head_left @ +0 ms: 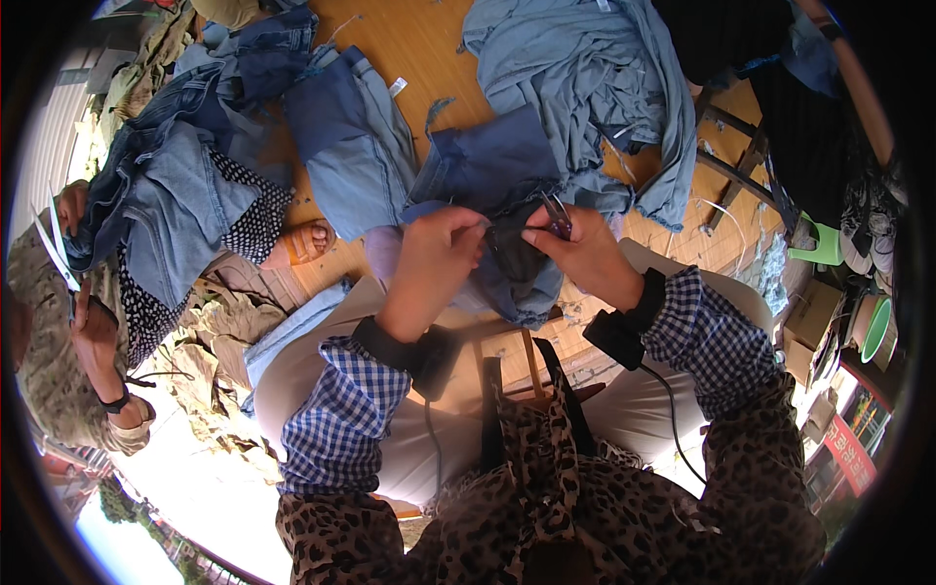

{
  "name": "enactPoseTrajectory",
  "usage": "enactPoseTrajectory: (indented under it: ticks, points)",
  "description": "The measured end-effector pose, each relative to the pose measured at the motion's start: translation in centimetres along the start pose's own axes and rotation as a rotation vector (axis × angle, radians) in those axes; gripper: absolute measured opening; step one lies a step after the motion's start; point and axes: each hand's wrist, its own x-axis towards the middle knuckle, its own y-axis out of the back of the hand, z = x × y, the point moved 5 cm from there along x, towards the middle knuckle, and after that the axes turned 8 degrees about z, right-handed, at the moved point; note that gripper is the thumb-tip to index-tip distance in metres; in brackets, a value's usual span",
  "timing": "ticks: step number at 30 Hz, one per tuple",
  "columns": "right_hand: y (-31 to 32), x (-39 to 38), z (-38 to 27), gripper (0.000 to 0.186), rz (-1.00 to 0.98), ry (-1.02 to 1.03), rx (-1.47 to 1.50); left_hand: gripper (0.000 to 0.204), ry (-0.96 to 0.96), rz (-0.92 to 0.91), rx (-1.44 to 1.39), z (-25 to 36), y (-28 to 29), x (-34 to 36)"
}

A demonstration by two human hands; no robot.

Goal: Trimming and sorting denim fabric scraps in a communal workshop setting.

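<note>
A dark blue denim garment (pixel 499 154) lies across my lap and the table edge, its lower part hanging between my knees. My left hand (pixel 429 268) is closed, thumb and fingers pinching the garment's edge. In my right hand (pixel 590 258) sits a small pair of thread snips (pixel 557 214), blades pointing away from me. The thumb and forefinger of that hand also press together at the dark cloth; whether a thread is between them is too small to tell. Both hands are a short way apart over the same piece.
Light blue denim garments (pixel 570 63) are heaped on the wooden table (pixel 419 54), with folded jeans (pixel 346 127) beside them. At left, a co-worker's hand (pixel 96 336) holds large scissors (pixel 57 249) near more denim. A green plastic stool (pixel 821 244) and a cardboard box (pixel 811 317) stand at right.
</note>
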Motion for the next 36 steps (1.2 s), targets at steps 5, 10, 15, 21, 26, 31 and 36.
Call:
enactPoseTrajectory:
  ticks: [5, 10, 15, 21, 26, 31, 36]
  points:
    - [-0.1, 0.1, -0.1, 0.012, 0.000, 0.024, 0.002, 0.012, -0.156, 0.042, 0.174, -0.3, 0.4, 0.2]
    - [0.2, 0.0, -0.5, 0.013, 0.014, 0.012, -0.074, 0.013, -0.063, 0.016, 0.106, 0.6, 0.2, 0.1]
    - [-0.7, 0.3, 0.0, 0.010, -0.050, 0.021, -0.020, 0.015, 0.208, -0.097, -0.337, -0.2, -0.2, -0.3]
    - [0.1, -0.2, -1.5, 0.025, 0.261, 0.291, -0.080, 0.015, 0.195, -0.163, -0.404, 0.4, -0.9, -0.5]
    - [-0.1, -1.7, -2.5, 0.038, -0.161, -0.202, 0.312, 0.014, 0.203, -0.140, -0.410, -1.3, -0.7, -0.4]
    - [-1.4, -3.0, -0.9, 0.042, -0.404, -0.589, 0.602, 0.012, 0.218, -0.137, -0.446, -1.4, -0.8, -0.2]
    - [-2.1, -3.2, -0.3, 0.043, -0.486, -0.668, 0.780, 0.009, 0.254, -0.133, -0.517, -1.4, -1.1, -0.3]
